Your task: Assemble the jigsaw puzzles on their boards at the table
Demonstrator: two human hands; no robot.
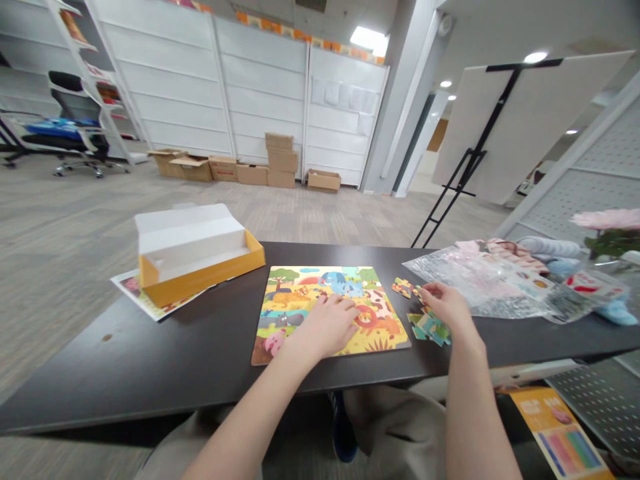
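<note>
White shelving (265, 83) stands across the far side of the room, with cardboard boxes (253, 175) along its foot. The streaked floor (310, 223) is grey-brown. On the left is an office chair (70, 143) with blue cloth (60, 128) on it. A grey pillar (393, 107) rises right of the shelving; further right, a black easel (474, 160) bears a white board (530, 120). A ceiling light (370, 40) shines above, and a black table (125, 373) fills the foreground.

There are two bare hands (336, 321) (445, 303), one rectangular multicoloured animal puzzle (295, 303), one yellow-and-white cardboard box (210, 274), one black surface (195, 360) and colourful loose pieces (429, 328) too bunched to count.
</note>
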